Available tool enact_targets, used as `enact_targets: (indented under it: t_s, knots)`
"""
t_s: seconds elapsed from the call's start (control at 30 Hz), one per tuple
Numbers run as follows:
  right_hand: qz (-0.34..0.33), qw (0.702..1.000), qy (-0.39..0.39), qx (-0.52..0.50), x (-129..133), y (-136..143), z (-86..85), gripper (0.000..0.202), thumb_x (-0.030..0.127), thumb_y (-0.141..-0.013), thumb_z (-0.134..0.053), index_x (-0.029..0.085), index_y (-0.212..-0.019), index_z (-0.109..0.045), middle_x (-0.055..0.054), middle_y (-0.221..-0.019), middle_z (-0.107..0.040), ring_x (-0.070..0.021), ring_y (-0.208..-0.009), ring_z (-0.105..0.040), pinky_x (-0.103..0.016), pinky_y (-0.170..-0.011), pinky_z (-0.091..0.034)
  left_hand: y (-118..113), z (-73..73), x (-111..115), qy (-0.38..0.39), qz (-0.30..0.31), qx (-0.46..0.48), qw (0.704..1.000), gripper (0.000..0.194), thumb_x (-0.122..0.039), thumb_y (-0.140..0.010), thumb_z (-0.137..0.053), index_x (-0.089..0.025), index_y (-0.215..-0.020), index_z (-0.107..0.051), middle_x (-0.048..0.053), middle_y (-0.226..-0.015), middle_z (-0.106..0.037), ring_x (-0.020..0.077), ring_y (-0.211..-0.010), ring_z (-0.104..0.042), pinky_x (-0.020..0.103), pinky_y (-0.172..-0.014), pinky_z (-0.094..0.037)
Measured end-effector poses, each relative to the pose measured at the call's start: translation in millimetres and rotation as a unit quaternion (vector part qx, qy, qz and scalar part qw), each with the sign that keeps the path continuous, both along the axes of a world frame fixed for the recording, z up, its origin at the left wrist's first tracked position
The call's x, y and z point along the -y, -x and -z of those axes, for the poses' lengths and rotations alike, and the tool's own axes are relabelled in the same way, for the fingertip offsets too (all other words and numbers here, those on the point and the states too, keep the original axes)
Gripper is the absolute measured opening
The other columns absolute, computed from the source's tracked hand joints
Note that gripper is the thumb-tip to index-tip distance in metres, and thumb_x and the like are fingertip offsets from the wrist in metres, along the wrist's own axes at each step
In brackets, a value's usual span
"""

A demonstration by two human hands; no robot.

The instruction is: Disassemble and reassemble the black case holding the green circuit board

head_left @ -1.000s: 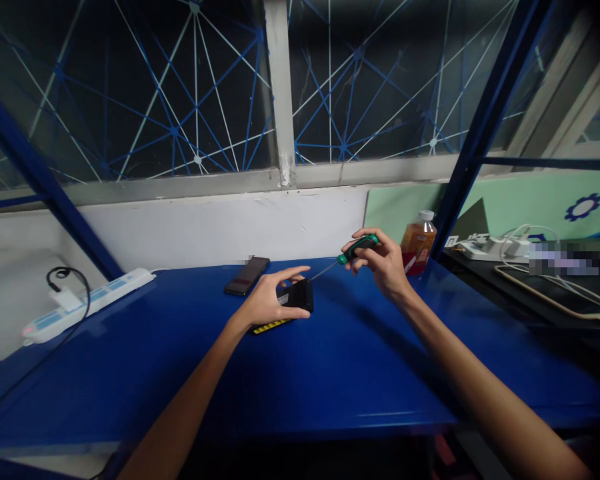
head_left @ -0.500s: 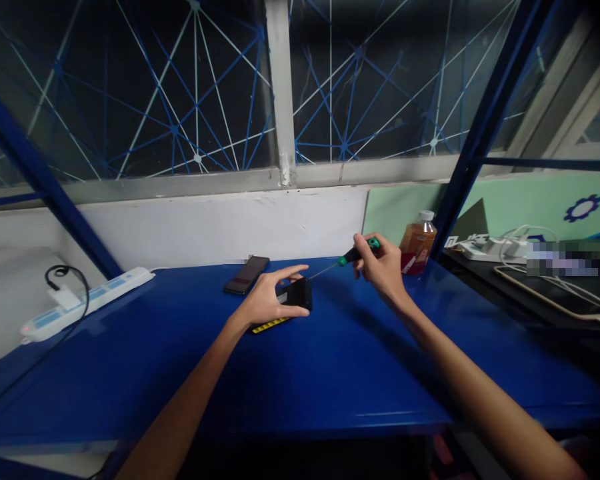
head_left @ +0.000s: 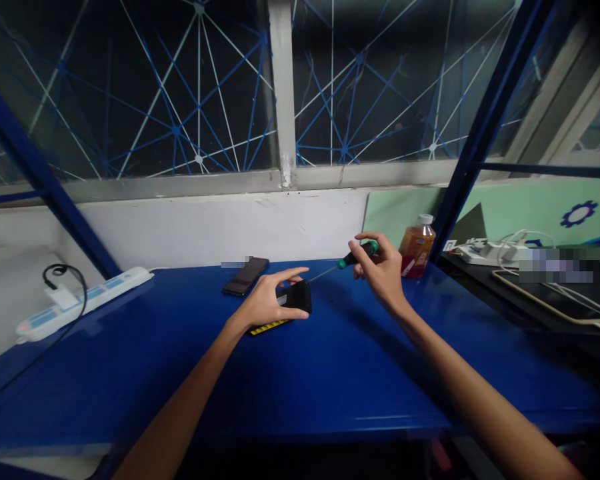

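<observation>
My left hand [head_left: 267, 299] is closed around a small black box [head_left: 296, 297], thumb along its near side and fingers over its far side. A pale label shows on the box beside my palm. Under that hand a yellow-and-black striped edge [head_left: 270, 327] pokes out; what it belongs to is hidden. My right hand [head_left: 380, 267] grips the green-and-black handle of a screwdriver [head_left: 349, 259]. Its thin shaft slants down to the left, and the tip meets the far right corner of the box. Whether it sits in a screw is too small to tell.
Behind my left hand a dark phone [head_left: 247, 276] lies on the blue table [head_left: 300, 387]. A white power strip [head_left: 85, 303] with a plugged-in black cable is at left. At back right stands a bottle of amber drink [head_left: 418, 247]; beyond it, a tablet [head_left: 550, 300] and white cables.
My right index finger has lifted and straightened a little over the screwdriver handle. The black box and my left hand hold their place; the view has shifted slightly.
</observation>
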State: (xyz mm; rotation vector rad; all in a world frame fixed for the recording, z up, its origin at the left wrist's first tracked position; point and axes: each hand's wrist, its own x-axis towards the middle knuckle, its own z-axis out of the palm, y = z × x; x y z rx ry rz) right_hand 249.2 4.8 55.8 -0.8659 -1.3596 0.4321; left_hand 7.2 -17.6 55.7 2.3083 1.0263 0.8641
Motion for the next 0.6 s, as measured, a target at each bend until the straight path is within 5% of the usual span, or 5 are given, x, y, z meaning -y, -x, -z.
enact_targets:
  t_s: [0.1, 0.3, 0.6]
  knots:
    - [0.013, 0.999, 0.001, 0.042, 1.9, -0.8, -1.6, 0.033, 0.041, -0.082, -0.060, 0.022, -0.108, -0.057, 0.005, -0.057, -0.051, -0.0088, -0.040, -0.050, -0.023, -0.040, -0.039, 0.2, 0.1, -0.5, -0.001, 0.003, 0.005, 1.000, 0.078, -0.038, -0.062, -0.077, -0.025, -0.133, -0.047, 0.009, -0.117, -0.063, 0.0291, -0.109, -0.057, 0.047, -0.092, -0.043]
    - [-0.069, 0.997, -0.014, 0.023, 0.6, -0.9, -1.6, 0.038, 0.033, -0.083, -0.055, 0.024, -0.119, -0.046, -0.001, -0.086, -0.063, -0.0084, -0.047, -0.054, -0.024, -0.046, -0.044, 0.2, 1.5, -1.8, 0.001, 0.007, 0.009, 1.000, 0.079, -0.037, -0.062, -0.078, -0.025, -0.133, -0.047, 0.009, -0.117, -0.063, 0.0291, -0.109, -0.057, 0.047, -0.094, -0.042]
    - [0.010, 0.998, -0.018, 0.053, 1.0, -2.2, -0.1, 0.027, 0.043, -0.086, -0.054, 0.022, -0.103, -0.056, 0.003, -0.060, -0.056, -0.0123, -0.050, -0.056, -0.024, -0.046, -0.044, -0.9, 1.5, -0.8, 0.004, 0.004, 0.011, 1.000, 0.078, -0.038, -0.061, -0.078, -0.025, -0.133, -0.048, 0.008, -0.116, -0.063, 0.0285, -0.107, -0.058, 0.046, -0.094, -0.043]
